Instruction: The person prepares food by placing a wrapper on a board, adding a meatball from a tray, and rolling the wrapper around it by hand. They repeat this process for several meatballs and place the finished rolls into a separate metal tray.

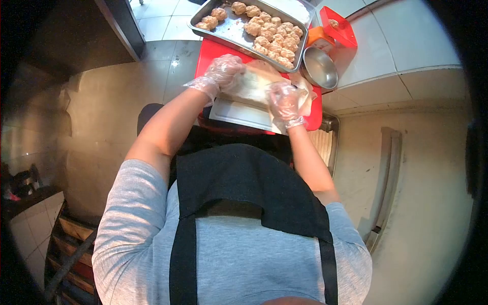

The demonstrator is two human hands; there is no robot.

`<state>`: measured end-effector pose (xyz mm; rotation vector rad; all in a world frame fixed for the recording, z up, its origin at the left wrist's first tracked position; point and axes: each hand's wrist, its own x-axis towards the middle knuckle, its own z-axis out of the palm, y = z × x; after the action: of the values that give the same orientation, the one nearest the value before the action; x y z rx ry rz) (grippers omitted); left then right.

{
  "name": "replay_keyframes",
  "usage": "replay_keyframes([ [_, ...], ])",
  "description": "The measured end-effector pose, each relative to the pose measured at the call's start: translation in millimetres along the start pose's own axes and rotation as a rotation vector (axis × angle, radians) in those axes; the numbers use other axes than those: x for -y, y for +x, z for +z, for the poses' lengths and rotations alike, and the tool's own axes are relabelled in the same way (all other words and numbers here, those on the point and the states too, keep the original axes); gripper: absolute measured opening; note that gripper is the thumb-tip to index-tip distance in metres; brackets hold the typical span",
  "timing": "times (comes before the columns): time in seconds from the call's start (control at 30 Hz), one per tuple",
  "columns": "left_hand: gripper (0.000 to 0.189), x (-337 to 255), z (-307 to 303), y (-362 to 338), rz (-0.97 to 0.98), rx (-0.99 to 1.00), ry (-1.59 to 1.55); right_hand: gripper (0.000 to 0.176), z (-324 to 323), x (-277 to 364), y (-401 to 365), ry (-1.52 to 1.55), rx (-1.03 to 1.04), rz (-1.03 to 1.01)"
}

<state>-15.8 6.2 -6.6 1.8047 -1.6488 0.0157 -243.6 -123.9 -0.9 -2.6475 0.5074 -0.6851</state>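
Note:
My left hand point(223, 71), in a clear plastic glove, has its fingers closed at the left edge of a thin pale sheet point(254, 86), like a food wrapper. My gloved right hand point(285, 101) is closed at the sheet's right side; its fingertips are partly hidden. Limp, tan edges of the sheet spread beyond the right hand. The sheet lies over a white tray or board point(239, 113) on a red tabletop point(206, 53). Just beyond my hands, a metal tray point(231, 31) holds several lumpy balls of light-brown filling point(274, 38).
Right of the tray stands a round metal bowl point(320, 68). Behind it is an orange-red device point(320, 38) with a red pan point(338, 28) holding a small lump. A tiled wall point(417, 35) borders the right side. Wooden slats point(321, 145) in a metal-edged container sit low right.

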Motion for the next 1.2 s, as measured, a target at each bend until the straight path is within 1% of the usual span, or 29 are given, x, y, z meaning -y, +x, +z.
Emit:
replay_keyframes([
  [0.03, 0.009, 3, 5, 4, 0.022, 0.08, 0.016, 0.018, 2, 12, 0, 0.091, 0.083, -0.027],
  [0.1, 0.01, 7, 16, 10, 0.07, 0.244, 0.045, 0.023, 4, 39, 1, -0.006, 0.202, -0.13],
  [0.13, 0.009, -7, -1, 9, 0.02, 0.192, 0.077, 0.028, 3, 47, 3, -0.023, 0.216, -0.113],
  [0.27, 0.014, 9, -1, 11, -0.358, 0.267, -0.501, 0.031, 8, 53, -3, -0.044, 0.245, -0.07],
  [0.37, 0.012, 25, 8, 12, 0.045, 0.205, -0.201, 0.03, 8, 54, -5, -0.034, 0.286, -0.042],
  [0.43, 0.011, 24, 9, 12, -0.074, 0.224, -0.209, 0.028, 7, 54, 0, -0.014, 0.33, -0.014],
  [0.47, 0.01, 20, 7, 12, -0.133, 0.236, -0.214, 0.027, 11, 57, 3, -0.002, 0.288, -0.061],
  [0.53, 0.01, 15, 1, 11, -0.108, 0.233, -0.192, 0.025, 22, 66, 8, 0.024, 0.207, -0.15],
  [0.63, 0.012, 20, 6, 10, -0.106, 0.226, -0.182, 0.023, 33, 73, -1, 0.062, 0.172, -0.116],
  [0.7, 0.012, 27, 11, 12, -0.105, 0.218, -0.174, 0.022, 30, 76, -1, 0.07, 0.195, -0.108],
  [0.77, 0.013, 15, 0, 10, -0.095, 0.218, -0.163, 0.022, 27, 79, 3, 0.019, 0.246, -0.091],
  [0.87, 0.02, 0, -16, 12, -0.235, 0.266, -0.185, 0.022, 35, 87, 9, 0.072, 0.188, -0.159],
  [0.97, 0.021, 6, -8, 16, -0.385, 0.309, -0.286, 0.022, 48, 90, -1, 0.105, 0.143, -0.165],
  [1.0, 0.021, 11, -4, 16, -0.302, 0.288, -0.231, 0.019, 47, 89, -2, 0.109, 0.131, -0.189],
  [1.07, 0.021, 18, 4, 13, -0.135, 0.25, -0.124, 0.019, 45, 87, 3, 0.056, 0.194, -0.204],
  [1.1, 0.021, 22, 8, 13, -0.108, 0.247, -0.109, 0.019, 44, 86, 4, 0.029, 0.226, -0.21],
  [1.17, 0.022, 25, 10, 12, -0.057, 0.24, -0.076, 0.02, 48, 89, -1, 0.042, 0.188, -0.214],
  [1.2, 0.02, 26, 12, 10, -0.066, 0.217, -0.086, 0.02, 50, 91, -3, 0.051, 0.171, -0.216],
])
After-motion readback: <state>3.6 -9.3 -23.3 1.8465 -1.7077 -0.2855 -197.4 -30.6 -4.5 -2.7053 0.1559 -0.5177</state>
